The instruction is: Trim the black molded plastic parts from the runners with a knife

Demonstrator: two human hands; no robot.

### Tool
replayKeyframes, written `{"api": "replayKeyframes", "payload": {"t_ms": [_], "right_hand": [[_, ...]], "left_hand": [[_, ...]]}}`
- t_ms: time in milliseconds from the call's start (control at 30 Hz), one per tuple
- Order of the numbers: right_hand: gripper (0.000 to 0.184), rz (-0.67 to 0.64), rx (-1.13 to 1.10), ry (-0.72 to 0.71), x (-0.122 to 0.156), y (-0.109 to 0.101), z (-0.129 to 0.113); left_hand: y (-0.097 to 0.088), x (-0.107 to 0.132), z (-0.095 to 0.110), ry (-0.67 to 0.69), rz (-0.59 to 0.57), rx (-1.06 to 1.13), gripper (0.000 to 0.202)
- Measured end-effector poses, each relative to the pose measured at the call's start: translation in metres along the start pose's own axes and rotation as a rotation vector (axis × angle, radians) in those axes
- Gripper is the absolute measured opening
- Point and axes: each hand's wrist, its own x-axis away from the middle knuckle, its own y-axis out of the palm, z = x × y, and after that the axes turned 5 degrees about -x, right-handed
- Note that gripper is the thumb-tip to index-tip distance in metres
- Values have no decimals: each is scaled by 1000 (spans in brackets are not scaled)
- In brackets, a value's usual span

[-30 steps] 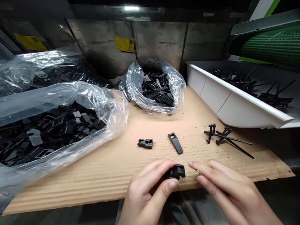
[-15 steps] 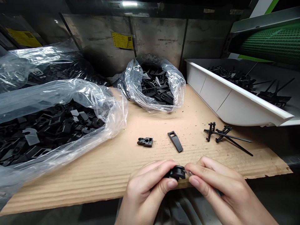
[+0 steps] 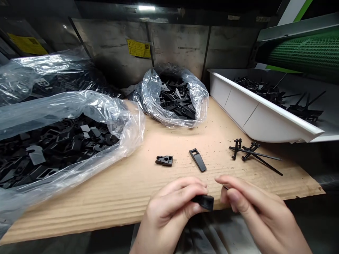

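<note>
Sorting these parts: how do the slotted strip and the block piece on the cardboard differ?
The slotted strip is long, flat and tapered; the block piece is short and chunky. The strip has a rectangular end slot; the block a small round hole. Both are black plastic, lying apart.

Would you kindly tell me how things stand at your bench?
Left hand gripping black plastic part. Right hand apart, curled; anything held unclear. Black plastic strip lying just ahead on cardboard.

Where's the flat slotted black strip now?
In the head view, the slotted strip lies on the cardboard, between the small black clip and the black sprue.
</note>
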Motion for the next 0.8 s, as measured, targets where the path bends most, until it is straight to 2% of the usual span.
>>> {"api": "replayKeyframes", "payload": {"t_ms": [67, 167, 300, 400, 567, 800], "right_hand": [[19, 16, 18, 62, 1, -4, -3], [29, 38, 64, 99, 1, -5, -8], [35, -13, 70, 131, -2, -2, -12], [34, -116, 33, 161, -3, -2, -11], [27, -373, -55, 224, -6, -9, -5], [29, -541, -235, 338, -13, -16, -2]], "left_hand": [[0, 0, -3, 58, 10, -56, 29], [1, 2, -6, 137, 28, -178, 34], [1, 7, -10, 216, 21, -273, 38], [1, 9, -11, 241, 26, -311, 37], [1, 10, -10, 229, 12, -330, 39], [3, 6, -6, 193, -16, -306, 41]]}}
